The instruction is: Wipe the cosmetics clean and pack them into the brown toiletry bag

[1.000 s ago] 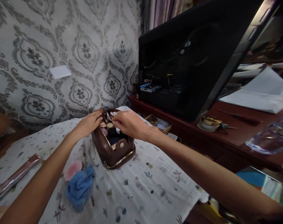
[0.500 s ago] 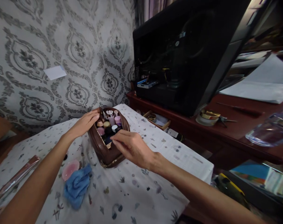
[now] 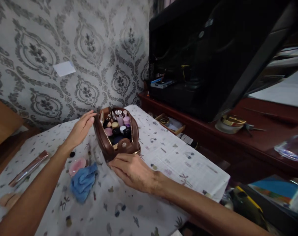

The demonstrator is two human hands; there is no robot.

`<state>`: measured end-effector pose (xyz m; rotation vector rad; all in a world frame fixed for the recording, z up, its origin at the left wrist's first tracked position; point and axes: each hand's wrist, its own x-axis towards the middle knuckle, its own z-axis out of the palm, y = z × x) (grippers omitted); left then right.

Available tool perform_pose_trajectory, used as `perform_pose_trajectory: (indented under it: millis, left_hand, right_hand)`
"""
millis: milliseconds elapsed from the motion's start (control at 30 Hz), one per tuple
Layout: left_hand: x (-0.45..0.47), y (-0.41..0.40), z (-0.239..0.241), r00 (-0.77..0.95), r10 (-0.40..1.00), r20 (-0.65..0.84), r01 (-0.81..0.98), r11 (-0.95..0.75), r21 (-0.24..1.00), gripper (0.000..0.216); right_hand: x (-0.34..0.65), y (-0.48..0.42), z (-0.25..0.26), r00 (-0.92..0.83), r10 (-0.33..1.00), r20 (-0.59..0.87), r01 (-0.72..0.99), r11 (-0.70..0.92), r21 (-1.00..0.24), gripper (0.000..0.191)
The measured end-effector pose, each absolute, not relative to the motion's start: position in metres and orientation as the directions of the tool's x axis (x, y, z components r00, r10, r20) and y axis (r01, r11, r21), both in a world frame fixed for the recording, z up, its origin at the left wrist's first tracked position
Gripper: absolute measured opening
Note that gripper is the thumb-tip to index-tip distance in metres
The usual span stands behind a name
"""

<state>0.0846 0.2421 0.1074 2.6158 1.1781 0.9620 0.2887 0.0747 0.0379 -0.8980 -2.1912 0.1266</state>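
Note:
A brown leather makeup bag (image 3: 104, 146) lies unzipped on the patterned white cloth (image 3: 149, 209). Several cosmetics fill it, among them a lilac bottle (image 3: 119, 120), a purple-capped container (image 3: 126, 122) and some dark jars. My left hand (image 3: 80, 129) rests against the bag's far left side, its fingers stretched out. At the near end, my right hand (image 3: 133, 171) has its fingers pressed together on the bag's lower edge; its fingertips are partly hidden. A flap with a round snap (image 3: 124, 144) stands up just beyond that hand.
Left of the bag lie a blue cloth (image 3: 83, 183), a pink dish (image 3: 77, 166) and a shiny pink tube (image 3: 28, 168). On the right, a dark red desk (image 3: 259, 121) carries a black glass-sided case (image 3: 200, 65) and a gold-lidded jar (image 3: 230, 124).
My right hand has drawn back from the bag's contents to its near end. The snap flap now shows upright. My left hand has slid slightly left and outward; the view has shifted.

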Motion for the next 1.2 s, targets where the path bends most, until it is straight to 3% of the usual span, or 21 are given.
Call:
perform_pose_trajectory:
  millis: [267,467,567,667,800,867,967,1200]
  left_hand:
    - [0.0,0.172,0.063,0.395,0.843,0.364,0.78,-0.517,0.351,0.059]
    - [-0.018,0.116,0.013,0.561,0.812,0.163,0.812,-0.578,0.086,0.075]
    - [-0.015,0.099,-0.004,0.606,0.77,0.197,0.781,-0.623,0.032,0.047]
    - [-0.014,0.089,-0.001,0.57,0.764,0.303,0.778,-0.62,0.098,0.029]
    - [-0.022,0.099,0.017,0.207,0.852,0.481,0.844,-0.404,0.352,0.027]
    - [-0.026,0.113,0.017,0.109,0.859,0.5,0.818,-0.363,0.446,0.031]
    - [-0.025,0.136,-0.001,0.177,0.876,0.449,0.808,-0.39,0.442,0.04]
    - [-0.017,0.142,-0.026,0.146,0.896,0.42,0.873,-0.316,0.371,0.043]
  right_hand:
    - [0.254,0.076,0.023,-0.623,0.669,0.405,0.539,0.742,-0.397,0.021]
    - [0.212,0.093,0.002,-0.571,0.719,0.396,0.491,0.686,-0.538,0.038]
    - [0.194,0.108,-0.005,-0.51,0.764,0.394,0.432,0.624,-0.651,0.045]
    - [0.179,0.122,-0.008,-0.428,0.821,0.378,0.405,0.548,-0.732,0.047]
    - [0.156,0.137,-0.014,-0.347,0.883,0.315,0.44,0.45,-0.777,0.046]
    - [0.145,0.14,-0.018,-0.339,0.899,0.278,0.489,0.42,-0.765,0.056]
    - [0.132,0.143,-0.025,-0.309,0.923,0.229,0.568,0.372,-0.734,0.073]
    - [0.134,0.141,-0.028,-0.316,0.915,0.249,0.567,0.393,-0.724,0.084]
